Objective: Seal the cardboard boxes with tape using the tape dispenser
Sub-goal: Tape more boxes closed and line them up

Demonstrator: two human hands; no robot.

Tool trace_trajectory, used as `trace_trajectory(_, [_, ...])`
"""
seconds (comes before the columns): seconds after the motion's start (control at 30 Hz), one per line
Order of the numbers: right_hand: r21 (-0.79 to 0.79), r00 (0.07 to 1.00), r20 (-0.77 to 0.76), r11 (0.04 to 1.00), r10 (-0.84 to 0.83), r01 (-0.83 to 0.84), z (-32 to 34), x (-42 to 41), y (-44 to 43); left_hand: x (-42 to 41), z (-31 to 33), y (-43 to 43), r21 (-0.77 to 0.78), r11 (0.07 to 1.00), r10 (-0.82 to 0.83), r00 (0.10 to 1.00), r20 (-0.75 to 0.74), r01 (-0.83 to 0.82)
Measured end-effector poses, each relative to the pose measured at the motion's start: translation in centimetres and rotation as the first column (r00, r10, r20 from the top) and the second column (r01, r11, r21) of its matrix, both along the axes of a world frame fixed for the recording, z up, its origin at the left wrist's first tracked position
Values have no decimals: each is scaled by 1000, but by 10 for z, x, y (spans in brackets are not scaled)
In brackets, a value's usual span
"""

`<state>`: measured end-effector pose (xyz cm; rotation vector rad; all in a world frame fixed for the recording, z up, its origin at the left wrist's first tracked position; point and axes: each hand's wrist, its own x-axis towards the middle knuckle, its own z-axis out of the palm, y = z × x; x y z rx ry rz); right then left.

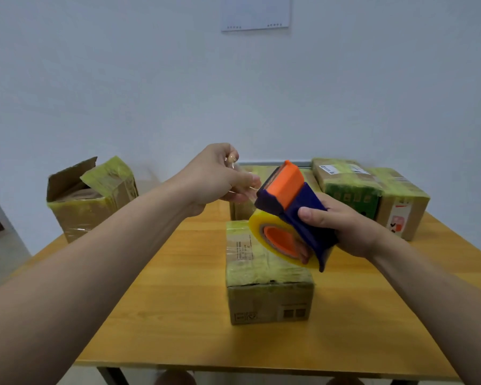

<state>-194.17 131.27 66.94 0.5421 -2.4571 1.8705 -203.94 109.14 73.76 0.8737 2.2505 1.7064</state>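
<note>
My right hand (345,226) grips a blue and orange tape dispenser (292,207) with a yellowish tape roll, held in the air above a small cardboard box (264,276) on the table. That box is closed and wrapped in yellowish tape. My left hand (217,176) pinches the clear free end of the tape just left of the dispenser's orange blade guard.
The wooden table (178,301) carries more boxes: one with an open flap (89,195) at the back left, taped boxes (372,195) at the back right, and another (242,204) behind the dispenser. A white wall stands behind.
</note>
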Motion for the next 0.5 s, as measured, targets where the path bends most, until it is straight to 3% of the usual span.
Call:
trace_trajectory(0.17, [-101,989,114,991,100,-88,5,4,8,11,-7,4,259,965,12,993,116,-42])
trace_trajectory(0.37, [-182,953,244,974,179,-136,7,9,21,8,-15,2,434,886,69,972,222,-162])
trace_trajectory(0.5, [-208,935,287,967,207,-150,10,13,24,4,-21,-3,464,863,77,959,273,-201])
